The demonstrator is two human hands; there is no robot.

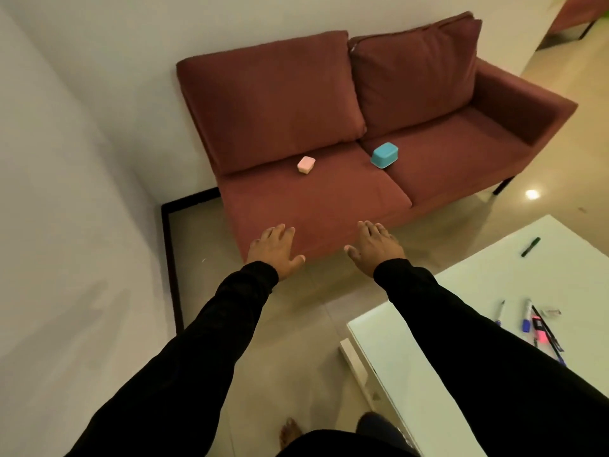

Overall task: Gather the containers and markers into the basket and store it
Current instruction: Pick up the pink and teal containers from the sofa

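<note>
On the red sofa (316,199) sit a pink container (306,165) and a blue container (384,155) (apart); left hand (275,250) and right hand (375,247) hover empty, fingers spread.

A dark red two-seat sofa (316,199) with two back cushions (273,100) stands against the white wall (66,159) on a glossy beige tiled floor (296,341), near a white desk (412,374).
</note>
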